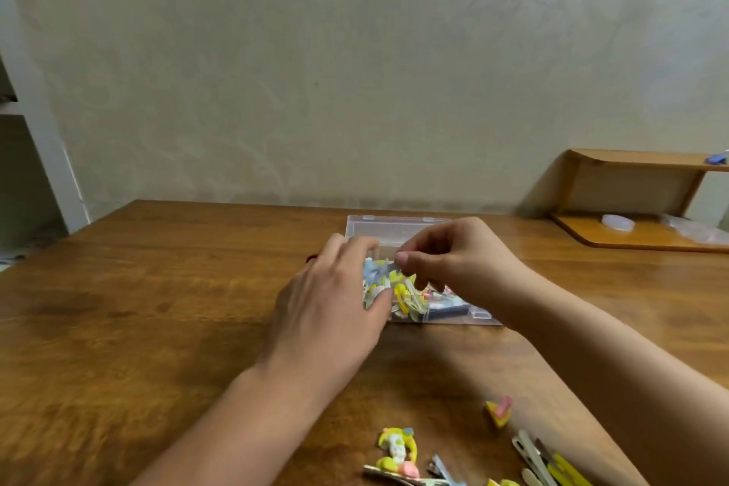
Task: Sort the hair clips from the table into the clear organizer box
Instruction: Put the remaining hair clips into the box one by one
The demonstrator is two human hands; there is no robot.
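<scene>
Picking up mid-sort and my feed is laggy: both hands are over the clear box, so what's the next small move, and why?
Probably lower the blue clip into the clear organizer box and let go. The right hand pinches it just above the clips already inside, while the left hand rests at the box's left edge. Several loose clips wait on the table nearer the person.

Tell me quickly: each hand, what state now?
Left hand: open, fingers resting on the box.
Right hand: pinching a blue clip.
</scene>
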